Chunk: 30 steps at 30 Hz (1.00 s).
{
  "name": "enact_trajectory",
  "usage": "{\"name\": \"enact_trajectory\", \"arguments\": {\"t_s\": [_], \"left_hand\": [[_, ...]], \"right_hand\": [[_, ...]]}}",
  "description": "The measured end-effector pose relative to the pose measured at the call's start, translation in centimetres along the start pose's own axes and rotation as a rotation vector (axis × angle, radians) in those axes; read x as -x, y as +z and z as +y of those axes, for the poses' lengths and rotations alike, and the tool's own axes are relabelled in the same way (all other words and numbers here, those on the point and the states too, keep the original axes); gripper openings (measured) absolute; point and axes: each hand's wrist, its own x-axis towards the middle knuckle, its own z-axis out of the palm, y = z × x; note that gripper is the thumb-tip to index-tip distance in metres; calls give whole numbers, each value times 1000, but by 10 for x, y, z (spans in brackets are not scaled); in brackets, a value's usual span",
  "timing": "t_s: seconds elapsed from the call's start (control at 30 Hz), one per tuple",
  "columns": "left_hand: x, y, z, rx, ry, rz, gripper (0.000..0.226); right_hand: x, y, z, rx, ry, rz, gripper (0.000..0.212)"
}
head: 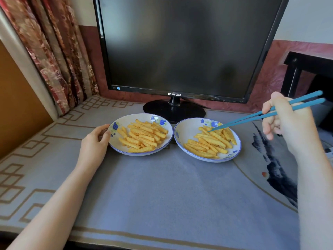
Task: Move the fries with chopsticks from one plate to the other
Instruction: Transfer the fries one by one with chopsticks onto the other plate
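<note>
Two white plates with blue flowers stand side by side on the table. The left plate [117, 147] carries a pile of crinkle-cut fries [142, 138]. The right plate [185, 127] carries more fries [210, 142]. My left hand [94, 143] holds the left plate's rim, thumb on its edge. My right hand [282, 121] grips a pair of blue chopsticks [252, 118]. Their tips rest close together on the fries at the back of the right plate; no fry is lifted.
A black monitor [180, 46] stands just behind the plates, its round base [173, 110] touching distance from both rims. A grey patterned cloth [162, 186] covers the table. A floral curtain [54, 60] hangs at the left; dark furniture [306, 73] is at the right.
</note>
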Motion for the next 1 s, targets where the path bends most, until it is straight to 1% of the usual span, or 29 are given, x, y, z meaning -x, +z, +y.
{"name": "enact_trajectory", "arguments": {"t_s": [0.2, 0.37, 0.5, 0.63, 0.73, 1.0], "left_hand": [[0, 1, 1, -7, 2, 1, 30], [1, 0, 0, -14, 9, 0, 31], [0, 0, 0, -14, 5, 2, 31], [0, 0, -1, -11, -3, 1, 31], [-1, 0, -1, -10, -7, 3, 31], [0, 0, 0, -12, -8, 2, 32]], "right_hand": [[0, 1, 0, 15, 17, -9, 37], [1, 10, 1, -43, 13, 98, 42], [3, 19, 2, -63, -8, 133, 42], [5, 22, 3, -32, -18, 114, 42], [7, 26, 3, -56, -12, 101, 42], [11, 38, 2, -42, -5, -78, 42]]}}
